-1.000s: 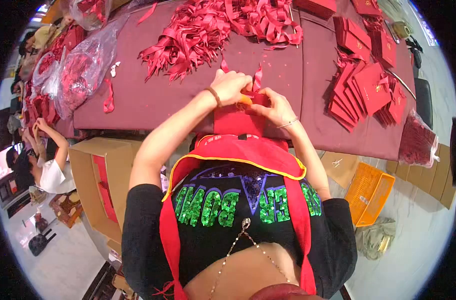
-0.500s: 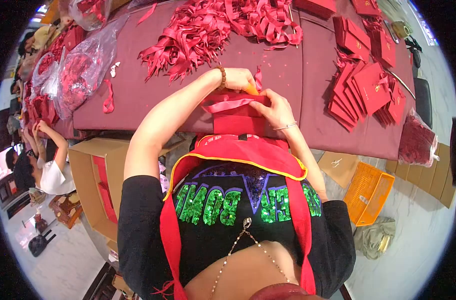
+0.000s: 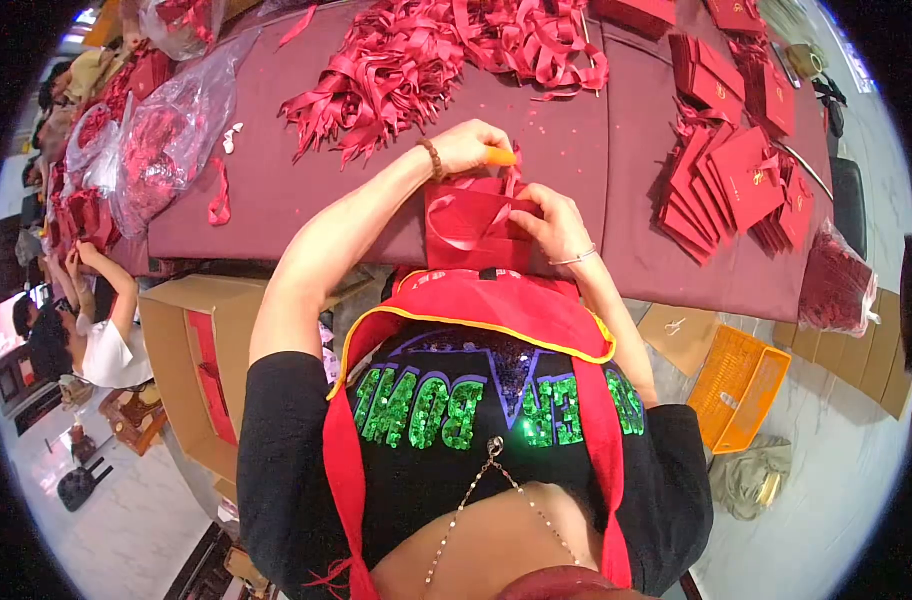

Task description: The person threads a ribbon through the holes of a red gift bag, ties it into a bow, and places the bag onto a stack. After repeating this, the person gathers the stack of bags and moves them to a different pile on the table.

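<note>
A red paper bag (image 3: 474,238) stands at the near table edge, its opening toward the top. My left hand (image 3: 468,148), with a beaded bracelet, is closed just above the bag's far left part around an orange piece (image 3: 499,156); whether this is held or worn on a finger is unclear. Beside its tip, a short stretch of red ribbon (image 3: 517,172) rises from the bag. A looser ribbon loop (image 3: 444,215) curves across the bag's front. My right hand (image 3: 556,225) pinches the bag's right upper edge between thumb and fingers.
A heap of red ribbons (image 3: 386,75) lies across the far table (image 3: 376,215). Finished-looking red bags (image 3: 741,175) are stacked at right. Plastic bags (image 3: 166,150) lie at left. Below the edge are a cardboard box (image 3: 176,340) and an orange basket (image 3: 741,390). A co-worker (image 3: 111,340) sits at left.
My left hand has lifted away from the bag with the orange piece. The bag's opening and front show more now, and the ribbon has dropped into a loop. My right hand has shifted slightly nearer me.
</note>
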Demonstrator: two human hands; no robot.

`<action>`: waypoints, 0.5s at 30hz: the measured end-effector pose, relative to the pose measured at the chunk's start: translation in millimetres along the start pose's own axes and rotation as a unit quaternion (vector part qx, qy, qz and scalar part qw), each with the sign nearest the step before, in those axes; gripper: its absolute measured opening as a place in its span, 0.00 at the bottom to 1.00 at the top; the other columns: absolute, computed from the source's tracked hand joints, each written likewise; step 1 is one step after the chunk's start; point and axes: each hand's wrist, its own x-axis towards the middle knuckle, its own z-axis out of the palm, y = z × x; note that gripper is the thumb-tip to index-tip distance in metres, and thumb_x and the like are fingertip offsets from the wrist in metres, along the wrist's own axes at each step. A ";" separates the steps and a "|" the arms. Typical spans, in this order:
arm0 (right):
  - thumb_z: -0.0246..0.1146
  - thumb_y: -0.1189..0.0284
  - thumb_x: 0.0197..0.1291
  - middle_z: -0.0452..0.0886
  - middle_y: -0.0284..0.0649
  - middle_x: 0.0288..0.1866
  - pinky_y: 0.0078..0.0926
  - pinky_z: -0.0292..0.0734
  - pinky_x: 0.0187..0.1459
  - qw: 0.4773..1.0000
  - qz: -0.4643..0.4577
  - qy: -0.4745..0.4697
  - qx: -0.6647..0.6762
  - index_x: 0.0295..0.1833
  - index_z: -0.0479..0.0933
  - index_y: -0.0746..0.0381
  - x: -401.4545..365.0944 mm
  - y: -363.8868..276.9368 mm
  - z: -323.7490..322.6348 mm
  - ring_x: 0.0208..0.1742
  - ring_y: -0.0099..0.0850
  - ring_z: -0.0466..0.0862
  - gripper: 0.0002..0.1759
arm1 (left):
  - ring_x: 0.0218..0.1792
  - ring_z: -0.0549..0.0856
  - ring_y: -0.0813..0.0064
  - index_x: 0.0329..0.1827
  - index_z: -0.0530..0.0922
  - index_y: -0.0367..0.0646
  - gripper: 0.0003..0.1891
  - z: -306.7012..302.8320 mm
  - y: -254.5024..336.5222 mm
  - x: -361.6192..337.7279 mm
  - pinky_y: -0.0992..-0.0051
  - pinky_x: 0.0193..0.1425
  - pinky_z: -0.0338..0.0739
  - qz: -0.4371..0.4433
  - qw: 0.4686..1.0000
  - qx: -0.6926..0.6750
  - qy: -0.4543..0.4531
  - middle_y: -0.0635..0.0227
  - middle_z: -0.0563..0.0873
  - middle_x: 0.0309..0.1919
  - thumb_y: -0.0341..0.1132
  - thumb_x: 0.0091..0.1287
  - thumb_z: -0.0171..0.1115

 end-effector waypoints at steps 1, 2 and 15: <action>0.63 0.71 0.49 0.77 0.48 0.34 0.35 0.72 0.38 1.000 -0.006 0.004 -0.010 0.38 0.74 0.64 0.2 0.8 -0.2 0.37 0.44 0.79 0.12 | 0.24 0.71 0.88 0.33 0.80 0.41 0.06 -2.1 -4.1 3.8 0.83 0.29 0.65 0.038 0.998 0.044 0.009 0.79 0.77 0.22 0.32 0.60 0.56; 0.63 0.71 0.49 0.77 0.48 0.34 0.34 0.72 0.38 1.000 -0.013 0.006 -0.021 0.38 0.73 0.65 0.5 1.0 -0.6 0.36 0.44 0.79 0.12 | 0.26 0.72 0.86 0.33 0.80 0.41 0.07 -5.1 -8.6 7.2 0.82 0.31 0.66 0.076 0.993 0.087 0.019 0.78 0.79 0.24 0.33 0.60 0.56; 0.65 0.72 0.49 0.76 0.44 0.30 0.27 0.72 0.34 0.998 -0.052 0.010 -0.015 0.39 0.74 0.65 -0.1 -1.1 -1.0 0.30 0.32 0.76 0.12 | 0.29 0.71 0.82 0.37 0.72 0.44 0.11 -11.1 -28.5 24.7 0.77 0.34 0.67 0.101 0.960 0.249 -0.077 0.76 0.74 0.26 0.42 0.68 0.47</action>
